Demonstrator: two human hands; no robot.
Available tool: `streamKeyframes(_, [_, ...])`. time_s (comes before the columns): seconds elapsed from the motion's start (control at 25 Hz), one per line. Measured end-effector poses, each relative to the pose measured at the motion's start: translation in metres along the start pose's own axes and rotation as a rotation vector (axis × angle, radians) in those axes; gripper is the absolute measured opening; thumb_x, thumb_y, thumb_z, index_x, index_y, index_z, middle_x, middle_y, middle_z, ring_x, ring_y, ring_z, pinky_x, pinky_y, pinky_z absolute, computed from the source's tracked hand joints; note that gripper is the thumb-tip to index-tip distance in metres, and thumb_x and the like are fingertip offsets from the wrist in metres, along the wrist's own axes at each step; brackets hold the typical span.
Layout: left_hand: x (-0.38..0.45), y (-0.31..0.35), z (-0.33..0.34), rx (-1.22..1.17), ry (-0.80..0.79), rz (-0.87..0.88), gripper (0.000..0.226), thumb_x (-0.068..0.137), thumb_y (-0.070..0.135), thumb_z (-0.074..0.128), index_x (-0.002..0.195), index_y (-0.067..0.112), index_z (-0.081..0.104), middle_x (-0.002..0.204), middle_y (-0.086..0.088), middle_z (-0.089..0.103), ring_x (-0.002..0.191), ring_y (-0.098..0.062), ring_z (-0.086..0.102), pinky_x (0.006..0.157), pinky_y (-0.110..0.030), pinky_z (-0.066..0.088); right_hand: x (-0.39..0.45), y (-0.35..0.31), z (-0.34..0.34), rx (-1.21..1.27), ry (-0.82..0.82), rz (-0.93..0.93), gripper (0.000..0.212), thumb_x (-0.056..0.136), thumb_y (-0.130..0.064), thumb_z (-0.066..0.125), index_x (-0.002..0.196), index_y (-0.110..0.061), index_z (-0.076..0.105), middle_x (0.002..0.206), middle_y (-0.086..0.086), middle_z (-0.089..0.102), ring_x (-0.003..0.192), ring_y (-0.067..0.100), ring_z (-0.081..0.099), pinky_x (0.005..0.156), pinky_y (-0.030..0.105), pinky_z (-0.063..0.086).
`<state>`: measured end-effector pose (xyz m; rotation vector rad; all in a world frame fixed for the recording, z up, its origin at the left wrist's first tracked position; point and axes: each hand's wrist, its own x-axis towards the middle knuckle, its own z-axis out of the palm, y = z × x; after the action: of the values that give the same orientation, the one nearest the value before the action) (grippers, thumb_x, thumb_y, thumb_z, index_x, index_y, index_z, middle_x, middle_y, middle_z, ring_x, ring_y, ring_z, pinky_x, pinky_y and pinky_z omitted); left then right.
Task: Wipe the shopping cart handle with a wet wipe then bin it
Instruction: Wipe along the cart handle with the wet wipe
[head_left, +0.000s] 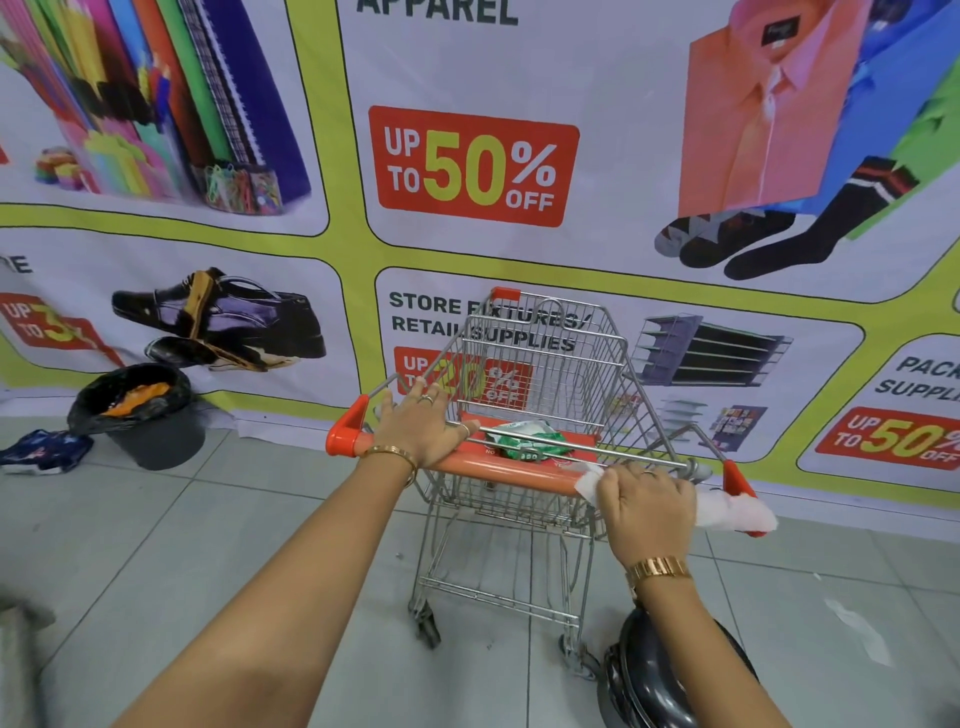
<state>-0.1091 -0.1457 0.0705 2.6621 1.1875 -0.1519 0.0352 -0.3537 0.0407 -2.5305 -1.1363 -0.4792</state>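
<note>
**Two hands on the bar, wiping under way**

Both hands are on the orange cart handle (498, 470). The left hand (421, 426) lies flat and open over the bar's left part, fingers spread forward across it, apparently steadying the shopping cart (540, 415) rather than gripping hard. The right hand (647, 506) is closed over the right part of the bar with the wet wipe (732, 512) pressed under the palm; white tissue shows at both sides of the hand, a corner toward the middle of the bar and a longer tail draped over the right end cap.

Judging from this, the wiping step is in progress and not finished. The wipe sits at the right end, so the stretch beneath the left hand seems likely to need a pass, though nothing here shows which parts are already clean. A green pack (524, 439), probably the wipes packet, rests on the cart's child seat just behind the handle.

The binning step is not yet done. A dark bin (156, 431) lined with a black bag stands on the tiled floor against the banner wall, well to the left of the cart, with some orange rubbish inside it. A second dark round object near the right forearm cannot be identified.
</note>
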Motion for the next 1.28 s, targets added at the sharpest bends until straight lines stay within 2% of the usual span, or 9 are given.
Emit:
streamKeyframes(0.12, [0.001,0.003,0.001,0.064,-0.002,0.027,0.081,0.086,0.066,0.024,0.148,0.014,0.015,0.159,-0.003,0.012,0.148,-0.02,0.001,0.117,-0.054,-0.001,0.007,-0.029,-0.001,0.053,-0.093,0.155,0.055,0.076,-0.034,0.012,0.055,-0.013,0.058,0.055,0.004,0.06,0.058,0.021,0.05,0.068,0.034,0.032])
streamKeyframes(0.24, [0.003,0.003,0.0,0.061,-0.018,0.023,0.081,0.086,0.067,0.024,0.148,0.016,0.016,0.159,-0.001,0.012,0.148,-0.02,0.0,0.118,-0.055,-0.001,0.011,-0.068,0.006,0.054,-0.158,0.098,0.063,0.077,-0.035,0.004,0.065,-0.013,0.061,0.064,0.005,0.065,0.064,0.021,0.052,0.077,0.038,0.037])
streamKeyframes(0.32, [0.002,0.001,0.001,0.055,-0.011,0.012,0.079,0.087,0.065,0.025,0.148,0.016,0.017,0.159,-0.001,0.012,0.148,-0.019,0.0,0.118,-0.054,-0.002,0.008,-0.086,0.008,0.059,-0.161,0.035,0.056,0.08,-0.033,0.013,0.058,-0.013,0.061,0.058,0.003,0.065,0.059,0.022,0.053,0.071,0.036,0.04])
streamKeyframes(0.44, [0.002,-0.002,-0.001,0.084,-0.021,0.032,0.077,0.088,0.064,0.025,0.148,0.017,0.017,0.159,-0.001,0.011,0.148,-0.019,0.0,0.117,-0.055,-0.002,0.006,-0.065,0.009,0.042,-0.097,-0.046,0.045,0.081,-0.029,0.024,0.052,-0.014,0.055,0.047,0.003,0.061,0.046,0.02,0.051,0.056,0.03,0.042])
streamKeyframes(0.6, [0.003,0.001,0.002,0.079,-0.036,0.04,0.078,0.087,0.065,0.023,0.148,0.017,0.015,0.159,-0.001,0.01,0.148,-0.02,0.0,0.116,-0.056,-0.002,0.003,-0.003,0.002,-0.001,0.004,-0.01,0.042,0.08,-0.024,0.026,0.051,-0.01,0.052,0.044,0.007,0.057,0.042,0.021,0.047,0.053,0.027,0.034])
streamKeyframes(0.88, [0.002,0.006,0.002,0.107,-0.048,0.036,0.077,0.088,0.065,0.022,0.147,0.016,0.019,0.159,-0.001,0.013,0.148,-0.021,0.001,0.117,-0.056,-0.001,0.024,-0.023,-0.002,-0.025,-0.233,0.289,0.045,0.09,-0.032,0.032,0.059,-0.013,0.058,0.063,0.006,0.059,0.064,0.021,0.054,0.086,0.035,0.033])
streamKeyframes(1.04, [0.002,0.002,-0.001,0.125,-0.046,0.016,0.077,0.087,0.065,0.022,0.147,0.017,0.019,0.159,-0.001,0.014,0.148,-0.02,0.001,0.117,-0.054,-0.002,0.022,-0.059,-0.006,0.0,-0.252,0.035,0.049,0.09,-0.03,0.024,0.069,-0.011,0.064,0.065,0.006,0.058,0.062,0.023,0.051,0.074,0.033,0.031])
streamKeyframes(1.16, [0.001,-0.002,-0.001,0.101,-0.039,0.025,0.076,0.087,0.064,0.024,0.147,0.017,0.02,0.159,-0.001,0.014,0.148,-0.02,0.002,0.117,-0.055,0.0,0.015,-0.033,-0.011,-0.096,-0.286,-0.176,0.039,0.092,-0.024,0.026,0.083,-0.01,0.061,0.071,0.006,0.061,0.065,0.022,0.051,0.067,0.032,0.032])
streamKeyframes(1.28, [0.003,-0.001,0.0,0.103,-0.046,0.033,0.077,0.087,0.065,0.025,0.147,0.016,0.02,0.159,-0.001,0.014,0.148,-0.02,0.002,0.117,-0.055,-0.001,0.009,0.012,-0.022,-0.213,-0.272,-0.139,0.032,0.091,-0.026,0.031,0.084,-0.011,0.059,0.073,0.004,0.063,0.07,0.023,0.056,0.065,0.03,0.029])
